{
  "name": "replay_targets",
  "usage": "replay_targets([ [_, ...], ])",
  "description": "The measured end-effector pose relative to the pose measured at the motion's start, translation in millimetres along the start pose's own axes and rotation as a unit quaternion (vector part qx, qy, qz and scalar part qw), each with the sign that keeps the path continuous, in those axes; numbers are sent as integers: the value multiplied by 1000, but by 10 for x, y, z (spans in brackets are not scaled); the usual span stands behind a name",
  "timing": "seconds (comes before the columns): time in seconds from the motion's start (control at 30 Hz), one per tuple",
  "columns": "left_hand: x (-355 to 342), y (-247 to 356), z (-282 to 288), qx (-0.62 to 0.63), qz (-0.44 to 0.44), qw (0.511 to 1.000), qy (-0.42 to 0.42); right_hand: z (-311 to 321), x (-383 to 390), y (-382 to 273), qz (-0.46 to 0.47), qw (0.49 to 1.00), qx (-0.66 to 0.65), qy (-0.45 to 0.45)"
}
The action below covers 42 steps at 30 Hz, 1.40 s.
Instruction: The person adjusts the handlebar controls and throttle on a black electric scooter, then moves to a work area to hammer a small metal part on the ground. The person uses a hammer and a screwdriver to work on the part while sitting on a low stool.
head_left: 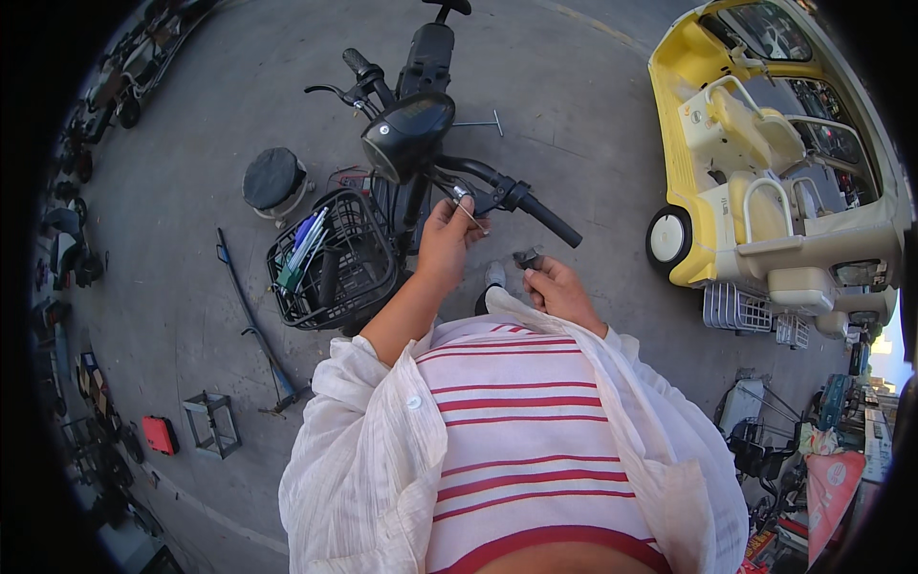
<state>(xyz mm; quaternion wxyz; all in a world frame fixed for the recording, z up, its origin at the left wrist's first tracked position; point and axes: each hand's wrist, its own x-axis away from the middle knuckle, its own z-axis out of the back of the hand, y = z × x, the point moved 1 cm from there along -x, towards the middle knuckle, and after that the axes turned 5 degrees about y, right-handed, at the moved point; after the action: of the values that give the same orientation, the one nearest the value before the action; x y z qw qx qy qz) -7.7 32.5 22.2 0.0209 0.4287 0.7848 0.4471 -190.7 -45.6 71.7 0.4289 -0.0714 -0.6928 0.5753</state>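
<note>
Black electric scooter: stood on the grey concrete floor, wire front basket holding pens and tools. Right handlebar, black rubber grip: still mounted, work at its brake-lever clamp apparently under way, not finished. Left hand: closed on a thin metal key-like tool at that clamp. Right hand: closed around a small dark part, held off the bar.

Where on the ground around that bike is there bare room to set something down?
Bare concrete lies between the bike's handlebar and the yellow vehicle, and behind the bike. It is crowded left of the wire basket: round stool, long bar, metal frame.
</note>
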Motion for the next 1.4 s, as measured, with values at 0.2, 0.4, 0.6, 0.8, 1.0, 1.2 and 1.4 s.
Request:
replay_targets([
  [0.2,-30,55,-30,60,-31,997,-38,15,2,32,1,1000,4,-1],
  [0.4,-6,73,-18,11,41,998,-36,10,1,14,-2,1000,24,3],
  [0.6,-62,74,-30,45,47,998,4,1,-5,-4,-8,999,45,-5],
  [0.8,-72,-15,0,84,36,996,-16,-5,27,-34,-12,998,61,-5],
  [1.0,-53,-55,5,115,19,993,-17,-2,44,-56,-10,995,95,2],
  [1.2,-35,-52,-1,135,50,989,-21,4,51,-53,-18,995,99,3],
  [1.4,27,5,-50,117,52,991,-26,6,64,-62,-21,995,102,-2],
])
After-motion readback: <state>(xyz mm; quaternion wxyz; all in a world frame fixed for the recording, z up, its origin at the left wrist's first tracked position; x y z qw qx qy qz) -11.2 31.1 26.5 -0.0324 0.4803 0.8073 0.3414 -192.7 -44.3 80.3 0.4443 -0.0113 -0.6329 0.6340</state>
